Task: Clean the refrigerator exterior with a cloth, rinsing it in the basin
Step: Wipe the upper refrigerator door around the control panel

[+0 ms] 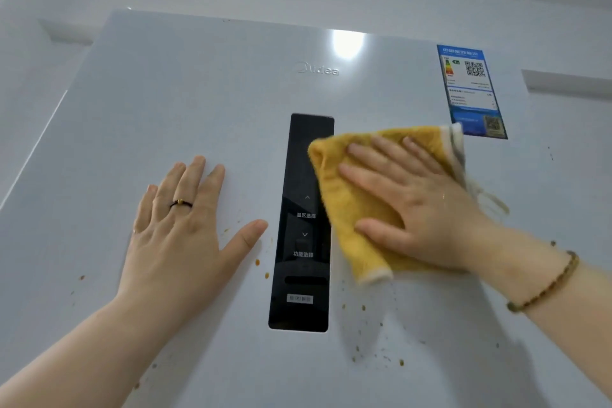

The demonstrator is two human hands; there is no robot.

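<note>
The wiping looks barely begun: brown spots (364, 307) dot the refrigerator door (165, 93) below the cloth and either side of the black control panel (303, 242), so most of the surface is left, and no basin is in view. The right hand (414, 205) presses the yellow cloth (351, 205) flat on the door, its edge just over the panel, fingers straight and spread. The left hand (178, 232) rests flat on the door left of the panel, all 5 fingers splayed, holding nothing.
</note>
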